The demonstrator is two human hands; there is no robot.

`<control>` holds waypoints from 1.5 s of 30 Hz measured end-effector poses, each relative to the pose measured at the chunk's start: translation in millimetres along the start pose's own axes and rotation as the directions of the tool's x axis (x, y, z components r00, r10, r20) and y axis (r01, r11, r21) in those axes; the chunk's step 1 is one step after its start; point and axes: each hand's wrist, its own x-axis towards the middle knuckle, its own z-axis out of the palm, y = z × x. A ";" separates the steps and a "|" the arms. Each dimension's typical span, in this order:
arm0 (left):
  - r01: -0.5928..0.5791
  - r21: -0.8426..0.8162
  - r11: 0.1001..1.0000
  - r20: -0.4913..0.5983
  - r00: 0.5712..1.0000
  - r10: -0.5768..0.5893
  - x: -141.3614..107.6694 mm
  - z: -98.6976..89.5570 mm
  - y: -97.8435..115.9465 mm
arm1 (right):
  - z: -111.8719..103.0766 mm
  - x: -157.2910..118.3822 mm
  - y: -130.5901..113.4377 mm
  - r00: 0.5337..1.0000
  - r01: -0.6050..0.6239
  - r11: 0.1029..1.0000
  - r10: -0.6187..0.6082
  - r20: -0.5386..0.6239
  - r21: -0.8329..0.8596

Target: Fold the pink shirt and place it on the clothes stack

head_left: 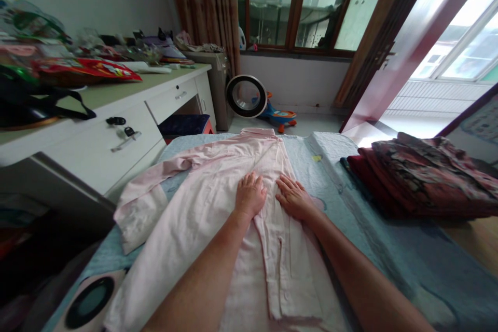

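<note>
A pale pink long-sleeved shirt (202, 218) lies spread on a bed with a light blue cover (311, 166), its collar at the far end. One sleeve stretches out to the left. The other is folded over the body and runs toward me, its buttoned cuff near the bottom. My left hand (251, 194) rests flat on the middle of the shirt, beside the folded sleeve's upper part. Just right of it my right hand (294, 197) lies with fingers spread on the sleeve and the shirt's right edge. Neither hand grips anything visible.
Folded dark red and patterned textiles (424, 181) are stacked on the right. A white desk (128, 145) with cluttered top stands left. At the bottom left lies a pale object with a dark round face (91, 301). A ring-shaped object (232, 96) stands beyond the bed.
</note>
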 end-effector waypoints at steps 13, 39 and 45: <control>0.122 -0.103 0.987 -0.033 0.991 -0.126 5.1 -0.4 -6.6 | 0.3 67.4 -4.0 0.988 0.003 0.999 0.002 -0.157 0.033; 0.108 -0.435 0.894 -0.179 0.963 -0.203 15.0 11.4 -26.3 | 16.6 69.8 9.2 0.991 0.012 1.000 -0.008 -0.136 0.025; 0.177 -0.074 0.981 -0.179 0.966 -0.188 6.7 -4.3 -12.0 | 14.1 68.8 5.1 0.991 0.000 1.000 0.003 -0.135 0.024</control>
